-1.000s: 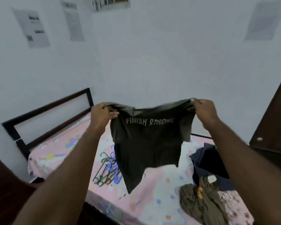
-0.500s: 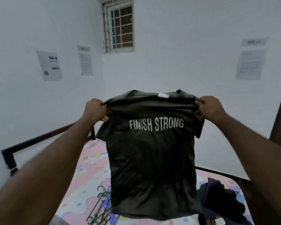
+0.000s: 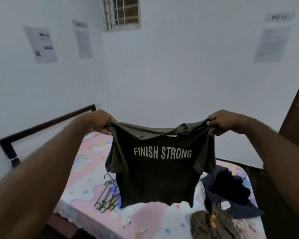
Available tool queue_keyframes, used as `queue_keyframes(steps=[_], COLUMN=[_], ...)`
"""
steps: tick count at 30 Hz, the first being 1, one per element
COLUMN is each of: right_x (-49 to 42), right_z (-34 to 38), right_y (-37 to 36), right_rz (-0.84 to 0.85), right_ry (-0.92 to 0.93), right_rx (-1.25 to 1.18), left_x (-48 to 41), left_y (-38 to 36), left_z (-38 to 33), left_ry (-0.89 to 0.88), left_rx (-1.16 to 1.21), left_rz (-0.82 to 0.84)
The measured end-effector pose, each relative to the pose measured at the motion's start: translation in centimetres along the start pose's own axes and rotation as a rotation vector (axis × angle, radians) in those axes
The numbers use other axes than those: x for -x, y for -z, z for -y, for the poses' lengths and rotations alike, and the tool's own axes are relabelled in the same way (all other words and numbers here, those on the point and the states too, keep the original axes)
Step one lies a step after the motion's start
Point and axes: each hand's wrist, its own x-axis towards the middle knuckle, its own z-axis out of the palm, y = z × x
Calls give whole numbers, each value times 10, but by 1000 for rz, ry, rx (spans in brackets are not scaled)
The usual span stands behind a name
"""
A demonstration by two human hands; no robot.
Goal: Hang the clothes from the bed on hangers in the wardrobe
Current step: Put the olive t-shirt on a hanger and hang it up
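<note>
both hands, left (image 3: 100, 123) and right (image 3: 221, 122), pinch the shirt (image 3: 160, 169) shoulders so it hangs flat, ready for hangers (image 3: 109, 194) at 7 o'clock.

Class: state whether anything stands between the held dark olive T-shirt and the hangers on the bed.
Nothing visible does. The dark olive T-shirt, gripped at its shoulders by the left hand and right hand, hangs with its hem partly hiding the green plastic hangers.

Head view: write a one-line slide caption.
Left hand and right hand hold a dark T-shirt up by its shoulders above the bed and hangers.
</note>
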Motion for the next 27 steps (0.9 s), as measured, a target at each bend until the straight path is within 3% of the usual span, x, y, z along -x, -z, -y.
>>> queue_keyframes(steps=[7,16,18,21,23,27], right_x=[-31,-150,-193,-247,-274,-284], right_z=[-59,-145,-162,-186,-203,-267], right_y=[-34,-84,-94,-113,-134,-212], right_rz=[137,307,257,4,-111,-30], right_ry=[-133,-282,-303,-283,-283,-472], right_rx=[-80,-167,-195,-317,-361,-412], left_x=[-36,-146,-181,-234,-263,-271], left_y=[-39,-105,-125,-158,-183,-246], left_z=[50,106,109,113,127,185], left_ry=[227,406,374,248,274,407], left_rx=[99,94,129,152,178,45], left_rz=[168,152,60,-83,-112,-14])
